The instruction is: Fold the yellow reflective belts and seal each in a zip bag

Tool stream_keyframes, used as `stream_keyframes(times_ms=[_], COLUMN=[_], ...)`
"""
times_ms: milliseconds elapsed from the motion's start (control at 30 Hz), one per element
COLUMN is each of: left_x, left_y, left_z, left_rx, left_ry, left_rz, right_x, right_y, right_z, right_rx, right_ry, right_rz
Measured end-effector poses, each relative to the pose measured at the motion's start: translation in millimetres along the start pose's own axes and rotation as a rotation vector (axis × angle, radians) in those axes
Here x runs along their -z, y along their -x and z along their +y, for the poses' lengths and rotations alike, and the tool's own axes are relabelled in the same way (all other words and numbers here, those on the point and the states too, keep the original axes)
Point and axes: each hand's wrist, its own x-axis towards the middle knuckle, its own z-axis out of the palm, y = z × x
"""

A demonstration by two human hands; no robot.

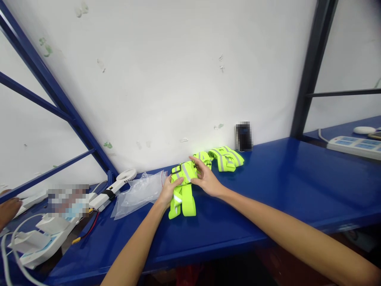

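Observation:
A neon-yellow reflective strap (188, 198) with silver stripes and a black buckle is bunched between my two hands, its loops hanging toward me. My left hand (168, 192) grips its left side, thumb lying across the front. On the right side, my right hand (209, 179) curls around the bundle with thumb and index finger against it; its other fingers are partly hidden. Just behind lie more yellow reflective straps (226, 158), folded in a loose pile near the wall.
Clear plastic bags (139, 192) lie left of my hands, beside a white handheld fan (126, 174). Power strips (44, 246) and cables crowd the far left, where another person's hand (8, 210) shows. A dark phone-like device (244, 137) leans against the wall on the blue table (268, 186).

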Motion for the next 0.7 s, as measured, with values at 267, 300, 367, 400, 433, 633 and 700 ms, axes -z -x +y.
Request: stream_keyframes(times_ms=[267, 300, 367, 400, 433, 633, 700], left_x=[-5.8, -6.8, -8.3, -8.6, -8.6, -5.4, -5.6], left_y=[7.5, 7.8, 7.9, 7.7, 7.4, 6.0, 6.4], left_z=[-0.3, -0.2, 0.1, 0.2, 0.2, -1.0, -2.4], left_rx=[-0.046, -0.036, -0.01, 0.002, 0.011, 0.059, 0.063], left_ry=[-0.015, -0.006, 0.022, 0.036, 0.049, 0.052, 0.041], left_rz=[-0.029, -0.019, -0.007, -0.007, -0.009, -0.054, -0.084], right_x=[-1.3, -1.8, -3.4, -4.4, -5.5, -9.9, -9.3], right_y=[0.3, -0.3, -1.3, -1.5, -1.4, 1.5, 1.5], right_z=[0.3, 1.0, 2.4, 3.0, 3.4, 2.1, -0.4], right_rx=[-0.193, -0.206, -0.21, -0.205, -0.2, -0.206, -0.246], right_ry=[-0.171, -0.21, -0.266, -0.29, -0.307, -0.398, -0.45], right_rz=[-0.033, -0.031, -0.021, -0.014, -0.006, 0.038, 0.026])
